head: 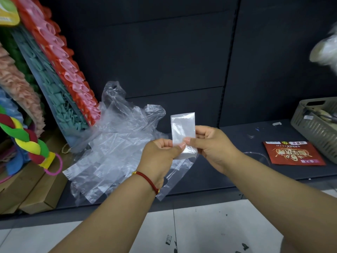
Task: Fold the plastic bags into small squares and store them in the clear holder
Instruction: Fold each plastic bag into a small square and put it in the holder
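folded bag (182,127) pinched between both hands' fingers (184,143)

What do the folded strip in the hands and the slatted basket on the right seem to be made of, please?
Folded clear strip: thin glossy plastic film, translucent with white glare. Grey-beige slatted basket: probably rigid moulded plastic, matte, with even ribs and a cut-out handle.

Open shelf (237,136) between loose bags (116,143) and basket (315,132).

Dark shelf (237,139), loose clear plastic bags (116,143), red packet (291,153), grey basket (317,123), cardboard boxes (42,190)
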Demonstrator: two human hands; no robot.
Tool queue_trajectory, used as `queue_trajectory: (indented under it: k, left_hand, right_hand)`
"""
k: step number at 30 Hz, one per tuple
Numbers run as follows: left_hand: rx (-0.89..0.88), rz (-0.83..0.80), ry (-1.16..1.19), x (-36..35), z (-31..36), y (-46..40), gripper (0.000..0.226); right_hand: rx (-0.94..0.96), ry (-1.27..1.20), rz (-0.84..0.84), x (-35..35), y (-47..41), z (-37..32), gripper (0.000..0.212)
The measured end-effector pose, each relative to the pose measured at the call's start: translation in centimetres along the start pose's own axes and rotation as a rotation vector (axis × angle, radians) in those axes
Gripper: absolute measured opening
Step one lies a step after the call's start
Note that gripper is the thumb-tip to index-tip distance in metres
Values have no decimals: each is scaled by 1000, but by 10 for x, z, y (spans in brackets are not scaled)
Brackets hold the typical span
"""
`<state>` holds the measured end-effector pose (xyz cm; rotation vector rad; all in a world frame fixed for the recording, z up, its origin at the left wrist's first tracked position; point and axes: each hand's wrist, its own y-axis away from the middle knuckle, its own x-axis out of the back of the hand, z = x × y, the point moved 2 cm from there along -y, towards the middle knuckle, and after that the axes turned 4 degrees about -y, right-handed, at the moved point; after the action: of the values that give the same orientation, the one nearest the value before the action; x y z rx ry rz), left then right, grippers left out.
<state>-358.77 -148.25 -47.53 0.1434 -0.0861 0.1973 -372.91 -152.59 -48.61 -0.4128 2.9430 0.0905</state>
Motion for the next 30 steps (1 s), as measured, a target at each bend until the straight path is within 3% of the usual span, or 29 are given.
queue_trajectory:
  k: [4,8,13,17,22,25,30]
  left_hand:
    - [188,-17,-42,2,1,-1,17]
    - [407,-155,115,7,-1,-4,32]
    - [278,-149,176,6,0,-8,51]
    - [212,-92,241,7,2,-11,35]
    - [220,-83,251,7,4,-10,25]
    - [126,-34,153,7,6,-7,26]
    - [-17,3,82,6,7,-4,15]
  right_hand:
    - [51,44,19,4,0,-4,37]
    - [80,128,-44,5,1,-6,48]
    - [52,183,-96,4,4,-6,54]
    - [-23,221,-166,1,8,-5,54]
    - [-43,366,-86,0,8,-5,40]
    - [-22,451,27,2,8,-10,29]
    - [-42,190,72,5,9,-12,13]
